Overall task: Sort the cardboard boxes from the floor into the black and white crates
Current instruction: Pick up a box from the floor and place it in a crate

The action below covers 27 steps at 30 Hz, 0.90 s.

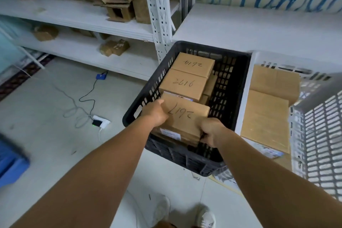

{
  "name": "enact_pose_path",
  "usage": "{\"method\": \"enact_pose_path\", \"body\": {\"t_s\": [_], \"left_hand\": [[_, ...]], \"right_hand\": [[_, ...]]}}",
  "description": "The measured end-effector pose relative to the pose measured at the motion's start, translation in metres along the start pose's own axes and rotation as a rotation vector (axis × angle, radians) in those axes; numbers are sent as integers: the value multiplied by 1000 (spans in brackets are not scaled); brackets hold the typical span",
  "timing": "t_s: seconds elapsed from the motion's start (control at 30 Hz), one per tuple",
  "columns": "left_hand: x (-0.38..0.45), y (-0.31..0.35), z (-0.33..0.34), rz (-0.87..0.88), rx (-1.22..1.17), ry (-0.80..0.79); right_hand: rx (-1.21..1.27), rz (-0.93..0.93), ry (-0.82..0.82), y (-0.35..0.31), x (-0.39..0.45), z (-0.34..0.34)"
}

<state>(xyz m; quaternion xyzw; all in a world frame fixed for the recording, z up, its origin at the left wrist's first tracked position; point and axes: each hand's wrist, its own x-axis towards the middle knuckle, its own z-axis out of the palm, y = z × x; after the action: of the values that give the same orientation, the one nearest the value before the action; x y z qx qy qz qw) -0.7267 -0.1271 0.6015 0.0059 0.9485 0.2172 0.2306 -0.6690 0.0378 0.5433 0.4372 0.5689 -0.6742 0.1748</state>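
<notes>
A cardboard box marked 2617 (185, 116) sits at the near end of the black crate (231, 102). My left hand (154, 113) grips its left edge and my right hand (212, 131) grips its near right corner. Behind it in the same crate lie a box marked 2616 (183, 84) and a box marked 2614 (194, 65). The white crate (314, 116) stands right beside the black one and holds two larger plain cardboard boxes (266, 120).
White metal shelving (159, 15) with several loose cardboard boxes stands behind and to the left. A power strip with cables (100, 122) lies on the tiled floor at left. A blue bin (11, 163) is at the far left edge. My shoes (205, 218) show at the bottom.
</notes>
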Motion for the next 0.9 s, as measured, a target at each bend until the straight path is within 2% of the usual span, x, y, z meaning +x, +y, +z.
{"method": "enact_pose_path", "body": {"t_s": [0.27,0.43,0.63,0.77,0.9], "left_hand": [[48,-13,0,116,243,-108],[62,-20,1,171,378,-170],[72,-29,1,237,405,-166],[74,-27,1,234,342,-183],[66,-16,-5,289,215,-148]], "right_hand": [[1,3,39,-3,23,35],[13,6,121,-11,27,53],[-38,11,164,-19,29,76],[16,10,178,0,74,65],[39,10,235,-18,18,73]]}}
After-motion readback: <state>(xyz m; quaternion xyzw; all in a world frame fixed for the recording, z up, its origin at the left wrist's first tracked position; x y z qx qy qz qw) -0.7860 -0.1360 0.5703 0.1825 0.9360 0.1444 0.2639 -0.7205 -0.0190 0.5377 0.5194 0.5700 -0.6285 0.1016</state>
